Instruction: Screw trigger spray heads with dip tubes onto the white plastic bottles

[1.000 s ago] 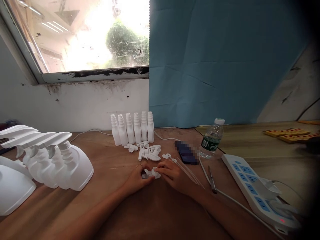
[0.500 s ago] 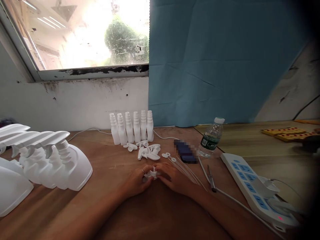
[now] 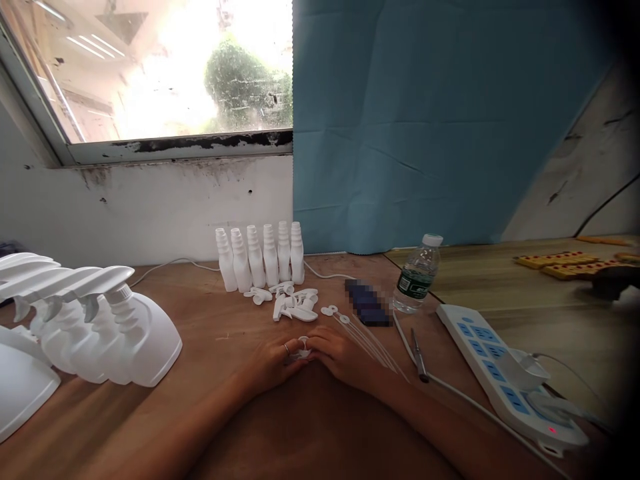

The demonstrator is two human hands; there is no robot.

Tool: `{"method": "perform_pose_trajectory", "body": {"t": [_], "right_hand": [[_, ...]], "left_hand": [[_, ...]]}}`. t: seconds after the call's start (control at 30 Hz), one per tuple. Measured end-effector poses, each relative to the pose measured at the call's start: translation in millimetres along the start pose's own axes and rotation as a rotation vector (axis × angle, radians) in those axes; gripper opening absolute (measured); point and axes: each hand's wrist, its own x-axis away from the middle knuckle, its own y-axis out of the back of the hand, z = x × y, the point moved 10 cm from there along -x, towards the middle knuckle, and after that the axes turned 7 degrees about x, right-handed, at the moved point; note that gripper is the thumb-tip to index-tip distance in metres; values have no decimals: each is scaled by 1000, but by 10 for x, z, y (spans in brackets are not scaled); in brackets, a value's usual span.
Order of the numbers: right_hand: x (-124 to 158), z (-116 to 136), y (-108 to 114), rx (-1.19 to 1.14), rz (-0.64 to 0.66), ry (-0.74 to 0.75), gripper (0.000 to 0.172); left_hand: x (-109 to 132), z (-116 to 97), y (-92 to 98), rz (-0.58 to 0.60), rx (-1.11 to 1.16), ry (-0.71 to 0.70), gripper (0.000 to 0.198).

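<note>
My left hand [image 3: 273,361] and my right hand [image 3: 336,352] meet near the table's front edge. Between their fingertips is a white plastic spray trigger head [image 3: 303,355], mostly covered by the fingers. Both hands are closed around it, thumbs low and fingers on top. Just beyond lie several loose spray trigger heads [image 3: 296,307] in a small pile. Thin white dip tubes with round discs [image 3: 344,319] stretch beside my right hand. Behind the pile, several white empty-necked bottles [image 3: 256,259] stand upright in a row.
Large white spray bottles [image 3: 150,340] with triggers fitted stand at the left. To the right are a blurred dark blue item [image 3: 369,303], a water bottle [image 3: 415,277], a screwdriver [image 3: 419,357] and a power strip [image 3: 500,380] with its cable. A wall and window [image 3: 250,80] close the back.
The white trigger head has turned slightly between my fingers, so its round opening faces me more. The whole view has shifted slightly; the things on the table stay in place.
</note>
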Motion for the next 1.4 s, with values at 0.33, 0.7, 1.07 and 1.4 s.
{"method": "perform_pose_trajectory", "body": {"t": [0.33,0.7,1.07,1.4], "right_hand": [[139,-723,599,312,-31,-301,26],[556,-1348,612,470,307,-715,16],[315,-1121,706,272,107,-552,28],[325,-1079,1022,-825,-633,-597,27]], "left_hand": [[-8,46,88,-66,25,104,36],[-64,-54,137,-58,-9,53,29],[19,0,37,-39,-28,60,40],[27,88,3,-24,19,136,42]]}}
